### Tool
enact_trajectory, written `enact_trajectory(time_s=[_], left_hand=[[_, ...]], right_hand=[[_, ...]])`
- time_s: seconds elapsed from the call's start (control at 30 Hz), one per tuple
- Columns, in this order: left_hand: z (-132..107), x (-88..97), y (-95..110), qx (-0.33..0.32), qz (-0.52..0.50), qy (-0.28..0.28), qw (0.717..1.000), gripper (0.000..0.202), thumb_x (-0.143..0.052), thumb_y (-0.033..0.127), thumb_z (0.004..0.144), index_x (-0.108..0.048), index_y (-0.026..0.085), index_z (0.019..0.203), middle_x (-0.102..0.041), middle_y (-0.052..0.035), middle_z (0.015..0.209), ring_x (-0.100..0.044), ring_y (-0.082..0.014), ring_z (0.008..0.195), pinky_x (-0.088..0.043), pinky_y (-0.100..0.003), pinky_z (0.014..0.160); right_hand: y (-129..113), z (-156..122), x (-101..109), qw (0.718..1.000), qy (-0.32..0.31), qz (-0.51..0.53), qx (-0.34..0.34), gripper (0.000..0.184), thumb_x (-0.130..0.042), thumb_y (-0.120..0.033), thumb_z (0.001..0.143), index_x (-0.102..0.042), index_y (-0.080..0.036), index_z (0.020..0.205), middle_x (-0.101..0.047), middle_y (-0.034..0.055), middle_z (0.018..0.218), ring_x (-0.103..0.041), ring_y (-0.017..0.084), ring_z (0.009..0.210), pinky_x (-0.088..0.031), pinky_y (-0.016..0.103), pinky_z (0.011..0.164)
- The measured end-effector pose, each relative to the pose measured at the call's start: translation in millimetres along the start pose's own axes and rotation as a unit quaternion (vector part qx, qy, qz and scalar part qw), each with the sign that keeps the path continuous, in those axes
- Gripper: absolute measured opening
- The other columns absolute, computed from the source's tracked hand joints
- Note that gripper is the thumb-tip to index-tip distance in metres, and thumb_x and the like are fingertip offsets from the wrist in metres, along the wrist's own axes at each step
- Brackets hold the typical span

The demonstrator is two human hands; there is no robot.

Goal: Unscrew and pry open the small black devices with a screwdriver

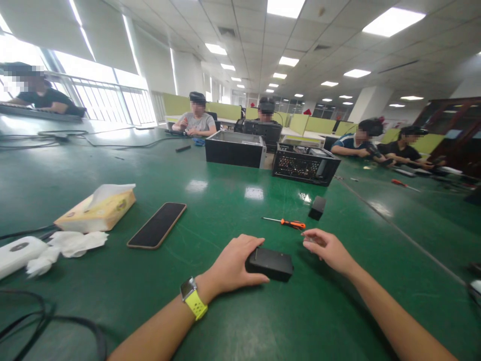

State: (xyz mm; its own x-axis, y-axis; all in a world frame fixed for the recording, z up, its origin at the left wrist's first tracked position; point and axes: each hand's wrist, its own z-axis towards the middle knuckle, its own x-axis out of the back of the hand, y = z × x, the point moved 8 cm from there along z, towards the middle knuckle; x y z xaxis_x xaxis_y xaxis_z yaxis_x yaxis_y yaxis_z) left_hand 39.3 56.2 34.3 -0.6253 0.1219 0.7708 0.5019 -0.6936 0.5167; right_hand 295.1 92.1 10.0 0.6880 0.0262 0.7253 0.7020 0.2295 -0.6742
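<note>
A black rectangular box [276,263] lies on the green table in front of me. My left hand [236,263] grips its left end, with the thumb along the near side and the fingers over the far side. To the right of the box, my right hand [326,248] is raised a little above the table, thumb and fingertips pinched together. Whatever is between those fingertips is too small to make out. Just beyond that hand lies an orange-and-black screwdriver [293,224], its shaft pointing left. A smaller black block [317,207] stands behind the right hand.
On the left are a phone [158,225], a tissue pack [99,208], crumpled tissues [77,243], a white device [20,254] and black cables [48,317]. Two open computer cases [235,152] stand further back. Another screwdriver [405,185] lies at the right. Several people sit around the table.
</note>
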Motion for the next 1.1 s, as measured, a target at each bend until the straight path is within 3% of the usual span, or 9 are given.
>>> enact_trajectory(time_s=[0.1, 0.23, 0.4, 0.53, 0.7, 0.83, 0.9, 1.0, 1.1], left_hand=[[-0.1, -1.8, -4.2, 0.023, 0.008, -0.007, 1.000, 0.054, -0.081, 0.046, 0.073, -0.063, 0.018, 0.117, -0.068, -0.0104, 0.111, -0.061, -0.0292, 0.102, -0.049, -0.043, 0.090], [-0.7, 0.5, -2.6, 0.012, -0.006, 0.000, 1.000, 0.044, -0.080, 0.045, 0.074, -0.067, 0.018, 0.106, -0.069, -0.0076, 0.102, -0.062, -0.0264, 0.094, -0.049, -0.038, 0.085], [-0.5, 2.5, -0.7, 0.001, -0.014, 0.009, 1.000, 0.043, -0.076, 0.047, 0.078, -0.069, 0.018, 0.109, -0.070, -0.0079, 0.101, -0.062, -0.0253, 0.092, -0.049, -0.038, 0.084], [0.4, 3.1, 1.4, -0.004, -0.018, 0.014, 1.000, 0.040, -0.074, 0.046, 0.079, -0.070, 0.019, 0.108, -0.071, -0.0077, 0.100, -0.063, -0.0248, 0.092, -0.050, -0.037, 0.085], [1.5, 4.6, 4.8, -0.013, -0.022, 0.021, 0.999, 0.035, -0.074, 0.039, 0.078, -0.071, 0.020, 0.107, -0.072, -0.0067, 0.100, -0.064, -0.0239, 0.091, -0.051, -0.036, 0.084], [1.9, 5.0, 5.1, -0.016, -0.016, 0.023, 0.999, 0.033, -0.073, 0.039, 0.079, -0.072, 0.020, 0.106, -0.072, -0.0067, 0.099, -0.064, -0.0236, 0.090, -0.050, -0.035, 0.084], [1.7, 4.2, 5.7, -0.021, -0.016, 0.020, 0.999, 0.032, -0.072, 0.039, 0.080, -0.071, 0.019, 0.105, -0.072, -0.0065, 0.098, -0.064, -0.0233, 0.089, -0.050, -0.035, 0.083], [0.8, 4.1, 6.0, -0.022, -0.013, 0.025, 0.999, 0.031, -0.072, 0.039, 0.080, -0.071, 0.018, 0.103, -0.072, -0.0068, 0.097, -0.063, -0.0234, 0.088, -0.050, -0.035, 0.082], [-0.1, 4.5, 6.2, -0.019, -0.020, 0.031, 0.999, 0.031, -0.073, 0.038, 0.079, -0.070, 0.017, 0.102, -0.071, -0.0070, 0.096, -0.063, -0.0232, 0.087, -0.050, -0.034, 0.081]], right_hand=[[16.5, 7.6, 8.3, 0.998, 0.040, -0.049, 0.003, 0.029, -0.060, -0.034, 0.078, -0.070, -0.019, 0.101, -0.072, 0.0062, 0.093, -0.065, 0.024, 0.082, -0.050, 0.037, 0.076], [25.3, 12.1, 12.3, 0.993, 0.063, -0.101, 0.004, 0.028, -0.055, -0.027, 0.078, -0.074, -0.023, 0.098, -0.073, 0.0051, 0.095, -0.065, 0.025, 0.085, -0.048, 0.037, 0.078], [16.2, 13.7, 5.3, 0.989, 0.065, -0.134, 0.014, 0.026, -0.057, -0.033, 0.078, -0.075, -0.024, 0.097, -0.071, 0.0032, 0.089, -0.065, 0.022, 0.082, -0.049, 0.033, 0.075], [16.5, 17.8, 5.9, 0.980, 0.116, -0.157, -0.033, 0.039, -0.057, -0.047, 0.083, -0.069, -0.022, 0.110, -0.069, 0.0072, 0.102, -0.065, 0.024, 0.082, -0.050, 0.035, 0.072], [19.2, 28.3, 3.6, 0.966, 0.177, -0.169, -0.081, 0.043, -0.056, -0.046, 0.086, -0.064, -0.020, 0.119, -0.063, 0.0147, 0.120, -0.060, 0.033, 0.105, -0.045, 0.044, 0.083], [17.4, 35.4, 3.2, 0.972, 0.188, -0.120, -0.074, 0.023, -0.065, -0.040, 0.078, -0.070, -0.021, 0.091, -0.068, 0.0110, 0.102, -0.061, 0.033, 0.099, -0.043, 0.047, 0.086], [15.0, 35.8, 8.6, 0.974, 0.205, -0.072, -0.059, 0.024, -0.067, -0.044, 0.076, -0.069, -0.021, 0.084, -0.069, 0.0092, 0.094, -0.061, 0.032, 0.096, -0.044, 0.047, 0.087], [10.3, 30.6, 22.8, 0.968, 0.247, 0.035, -0.028, 0.033, -0.066, -0.051, 0.076, -0.065, -0.021, 0.090, -0.068, 0.0079, 0.094, -0.062, 0.029, 0.095, -0.046, 0.044, 0.088], [6.2, 19.1, 36.7, 0.947, 0.274, 0.167, -0.007, 0.035, -0.056, -0.054, 0.082, -0.057, -0.023, 0.097, -0.068, 0.0069, 0.097, -0.066, 0.023, 0.082, -0.053, 0.038, 0.074]])
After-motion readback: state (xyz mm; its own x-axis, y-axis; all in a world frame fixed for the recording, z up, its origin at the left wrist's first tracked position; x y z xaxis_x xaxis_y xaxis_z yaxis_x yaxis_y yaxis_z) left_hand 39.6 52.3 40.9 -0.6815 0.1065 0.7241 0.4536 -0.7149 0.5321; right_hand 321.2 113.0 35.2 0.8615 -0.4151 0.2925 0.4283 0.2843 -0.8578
